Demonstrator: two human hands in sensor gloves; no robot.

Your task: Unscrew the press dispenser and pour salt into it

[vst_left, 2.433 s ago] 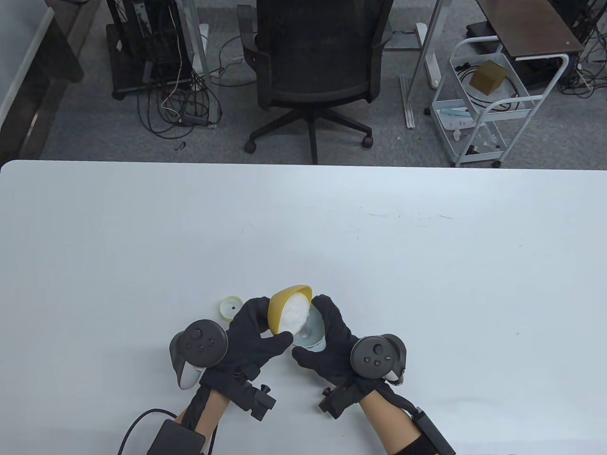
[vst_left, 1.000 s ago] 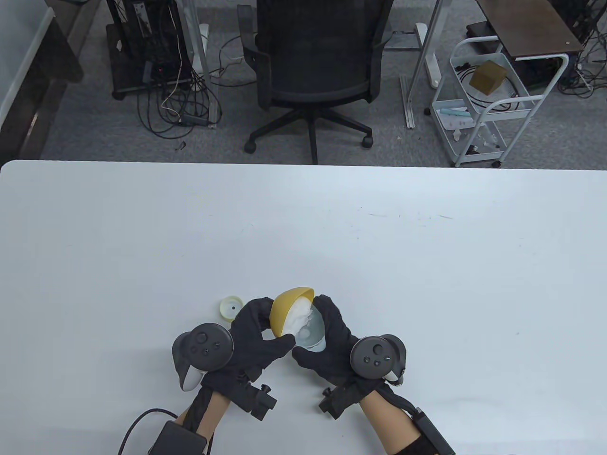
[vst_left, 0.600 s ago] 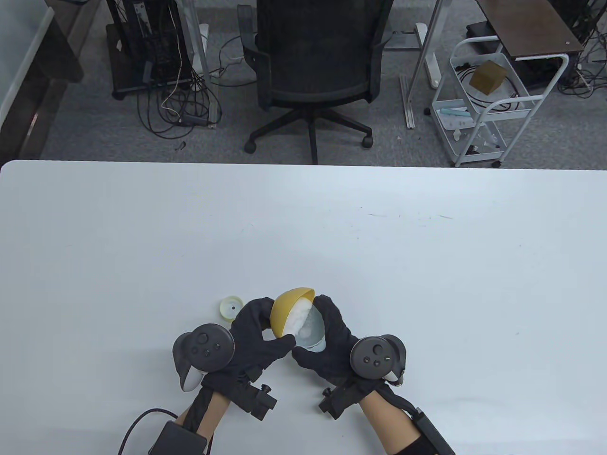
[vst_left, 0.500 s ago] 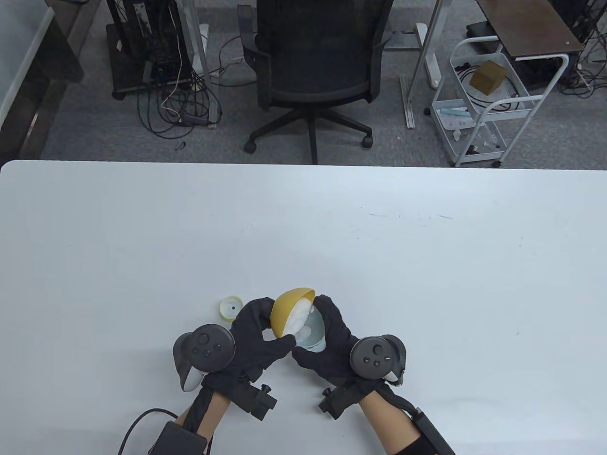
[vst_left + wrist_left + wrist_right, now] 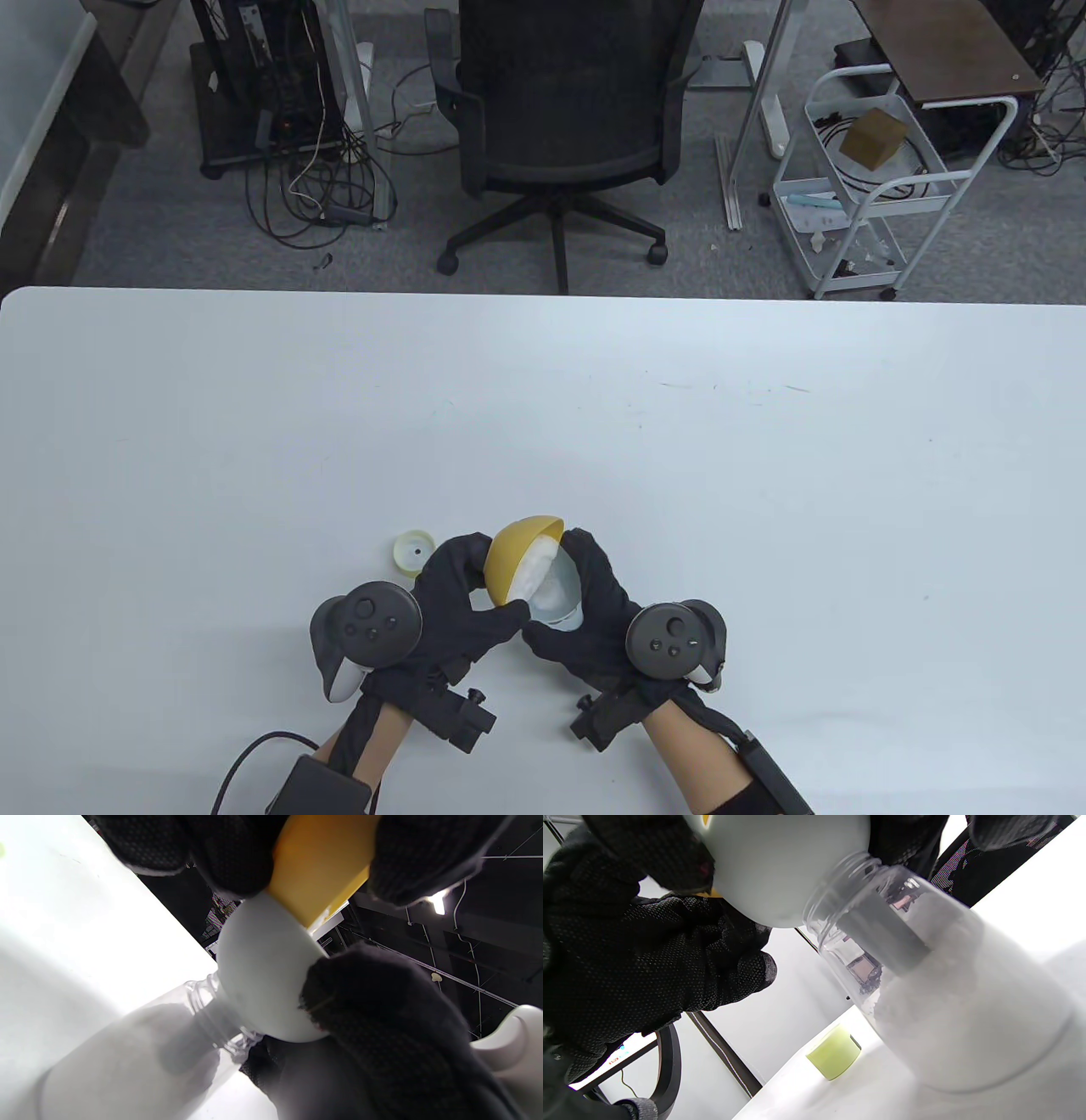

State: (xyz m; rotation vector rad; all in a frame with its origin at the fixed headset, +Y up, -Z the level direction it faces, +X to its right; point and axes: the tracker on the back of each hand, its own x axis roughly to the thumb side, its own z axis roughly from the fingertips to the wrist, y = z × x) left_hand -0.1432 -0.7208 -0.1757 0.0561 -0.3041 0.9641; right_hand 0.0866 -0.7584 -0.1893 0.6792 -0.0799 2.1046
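While the salt was being poured, little was altered beyond the tilt of the round yellow plastic bowl (image 5: 512, 556): against the view of a couple of seconds before, its rim had been turned further over, so that less of the white salt (image 5: 533, 570) heaped inside was exposed, and over the last half second hardly any movement could be detected. From this it was judged that the pour was well under way and nearing its end, the unscrewing having been completed already.

Furthest left on the white table (image 5: 764, 475), the pale yellow screw cap (image 5: 413, 551) was seen lying apart, just beside the knuckles of the left hand (image 5: 458, 603). That hand was closed around the bowl's underside, thumb toward the body and fingers (image 5: 420, 853) curled over the far wall, with the wrist rolled inward so that the bowl's lip was held over a white funnel (image 5: 263, 971).

The funnel was seated with its spout in the open neck of the clear plastic dispenser bottle (image 5: 950, 993), which stood on the table, leaning slightly, between the two hands and was seen to be filled with salt to most of its height.

On the right, the funnel and bottle were clasped by the right hand (image 5: 594, 611), fingers wrapped round the far side and thumb at the near side, so that both were steadied.
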